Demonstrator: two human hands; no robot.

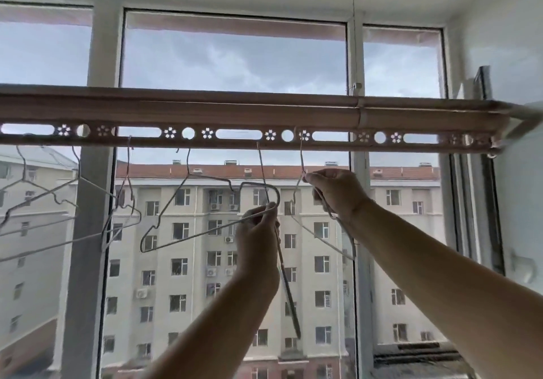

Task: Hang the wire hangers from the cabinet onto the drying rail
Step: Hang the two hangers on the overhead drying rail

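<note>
A pink drying rail (235,114) with slots and flower cut-outs runs across the window at head height. Several wire hangers hang from it at the left (123,202). My right hand (338,193) pinches the neck of a wire hanger (302,158) whose hook sits in a rail hole near the middle right. My left hand (258,237) grips the shoulder end of another wire hanger (191,202), whose hook reaches up to the rail's underside. A further hanger (282,261) hangs edge-on between my hands.
Behind the rail is a large window with white frames (357,202) and an apartment block outside. A thin cord (353,40) drops from the ceiling to the rail. The rail's end bracket (496,146) is near the right wall. An opened window sash (484,173) stands at the right.
</note>
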